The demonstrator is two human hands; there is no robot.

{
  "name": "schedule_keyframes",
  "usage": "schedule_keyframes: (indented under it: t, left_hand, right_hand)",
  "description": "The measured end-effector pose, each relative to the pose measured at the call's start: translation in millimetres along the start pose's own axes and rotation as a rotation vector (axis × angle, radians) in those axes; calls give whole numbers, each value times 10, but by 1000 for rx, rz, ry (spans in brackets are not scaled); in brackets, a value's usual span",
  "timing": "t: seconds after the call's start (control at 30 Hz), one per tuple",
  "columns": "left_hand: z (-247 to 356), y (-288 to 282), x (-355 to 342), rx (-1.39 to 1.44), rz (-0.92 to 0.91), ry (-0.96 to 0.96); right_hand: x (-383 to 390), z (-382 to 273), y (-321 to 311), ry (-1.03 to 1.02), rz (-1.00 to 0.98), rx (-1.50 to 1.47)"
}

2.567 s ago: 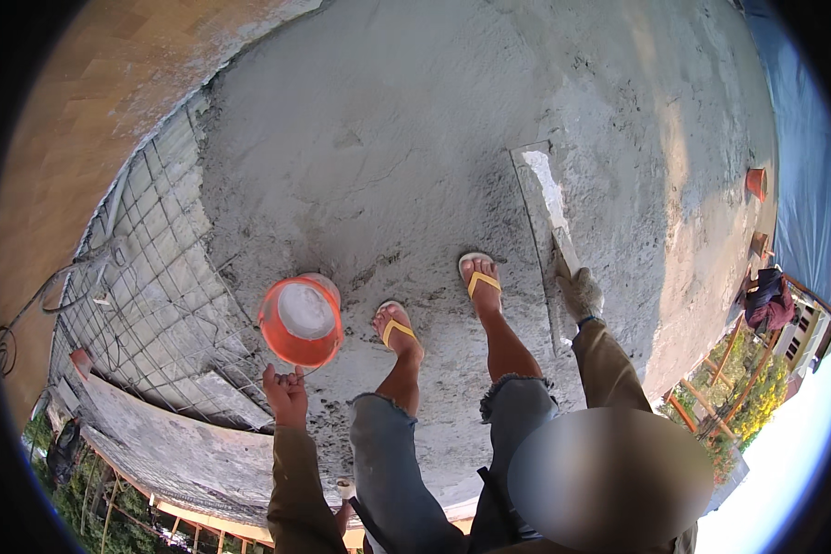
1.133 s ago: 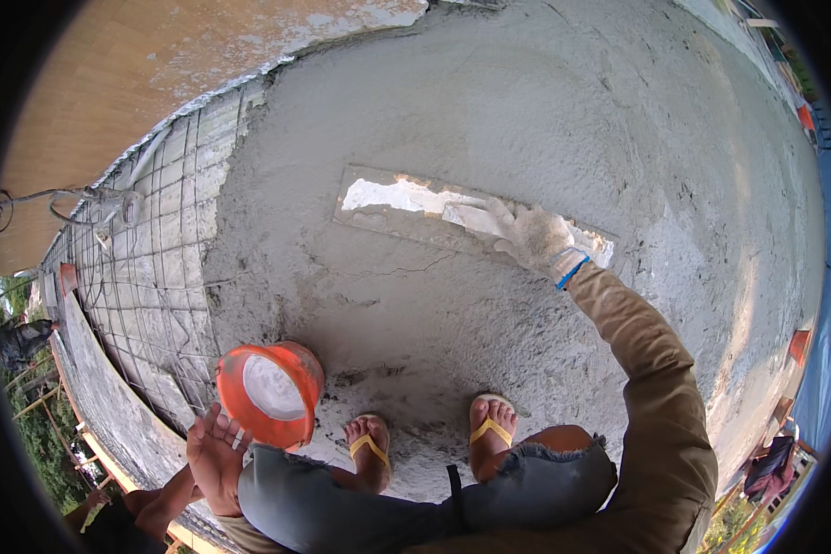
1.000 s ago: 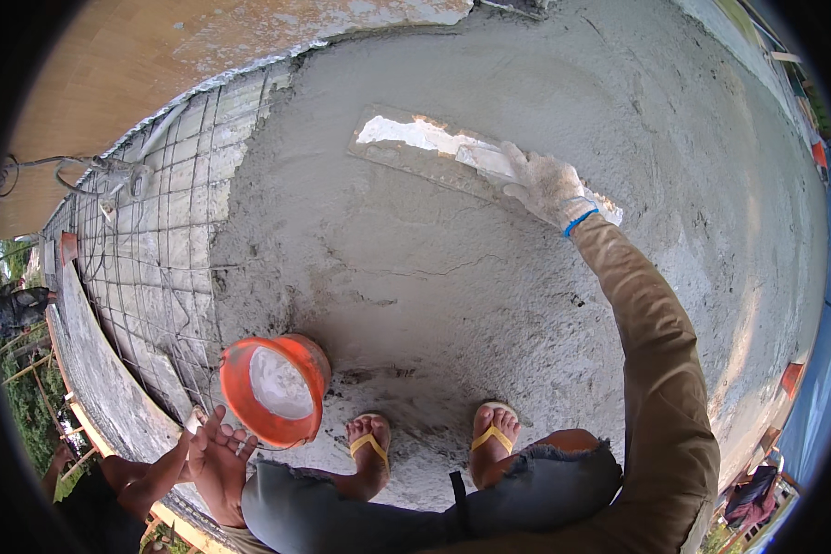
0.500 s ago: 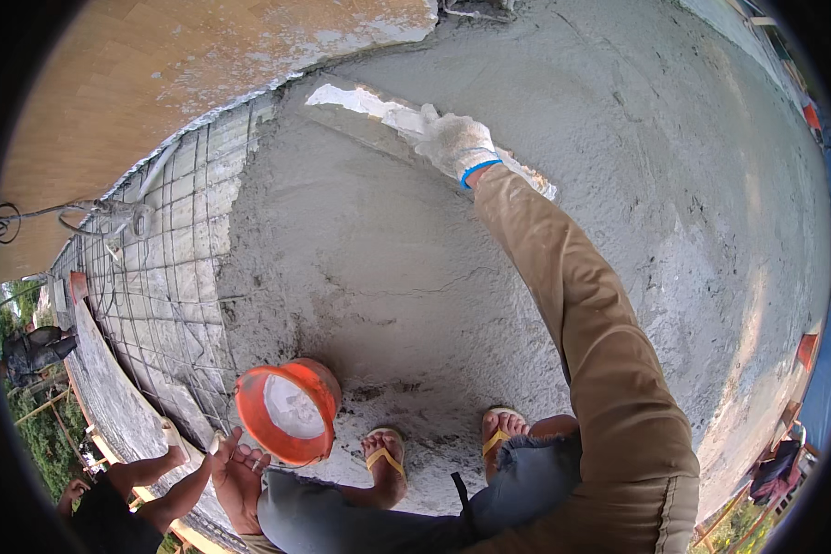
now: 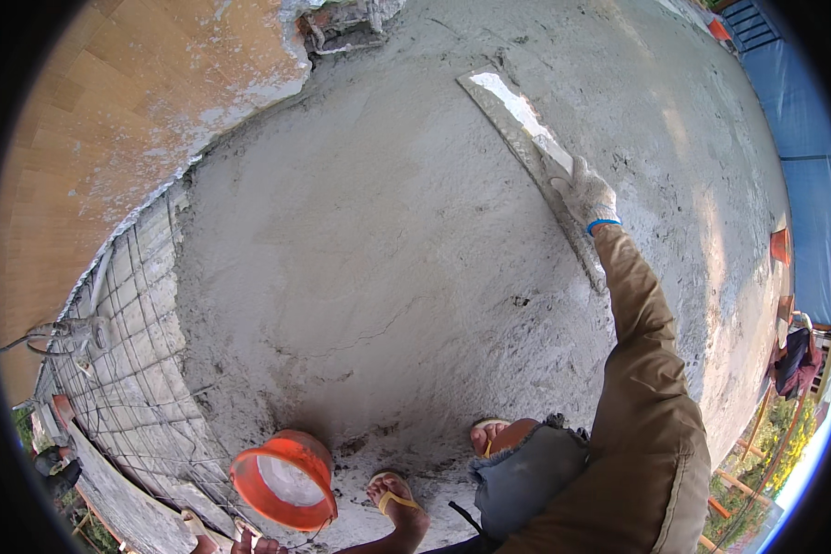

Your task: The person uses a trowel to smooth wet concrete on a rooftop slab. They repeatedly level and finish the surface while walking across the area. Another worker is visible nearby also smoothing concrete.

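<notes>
My right hand [image 5: 585, 192], in a white knit glove with a blue cuff, is closed on a long, narrow plastering straightedge [image 5: 535, 148]. The straightedge lies slantwise on the wet grey mortar [image 5: 360, 212], its back smeared with white. Its far end points up and to the left, its near end toward my arm. At the lower edge only the fingertips of my left hand [image 5: 260, 545] show, bare and slightly apart, seemingly holding nothing. Close to them stands an orange bucket [image 5: 320, 452] with whitish stuff inside.
Wire mesh [image 5: 138, 314] covers the bare slab at the left, beside wood-patterned flooring [image 5: 83, 120]. My sandalled feet [image 5: 395, 494] stand on the mortar, right of the bucket. Another person's foot [image 5: 198, 531] is at lower left. Another orange bucket [image 5: 781, 246] stands near the blue sheeting [image 5: 808, 194].
My right hand has moved right and a little toward me with the straightedge, which has swung to a steeper slant. My left hand has dropped mostly out of view. The view has shifted.
</notes>
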State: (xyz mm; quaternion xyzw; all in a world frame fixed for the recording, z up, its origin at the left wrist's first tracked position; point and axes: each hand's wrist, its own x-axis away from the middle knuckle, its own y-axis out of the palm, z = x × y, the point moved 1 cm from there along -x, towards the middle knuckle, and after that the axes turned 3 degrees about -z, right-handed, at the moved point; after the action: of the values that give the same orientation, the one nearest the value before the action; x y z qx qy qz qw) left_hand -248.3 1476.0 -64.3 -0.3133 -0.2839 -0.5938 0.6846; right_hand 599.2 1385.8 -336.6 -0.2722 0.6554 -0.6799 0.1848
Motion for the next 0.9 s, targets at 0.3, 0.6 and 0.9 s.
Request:
schedule_keyframes:
  t: [0.3,0.6,0.9]
  left_hand:
    - [19,154,10,-260,255,166]
    - [164,247,-21,-529,343,309]
    - [207,260,-188,-673,462,538]
  right_hand:
    - [1031,179,3,299,-106,-84]
    - [193,494,74,443,59,-138]
    - [-743,-1215,1,91,12,-367]
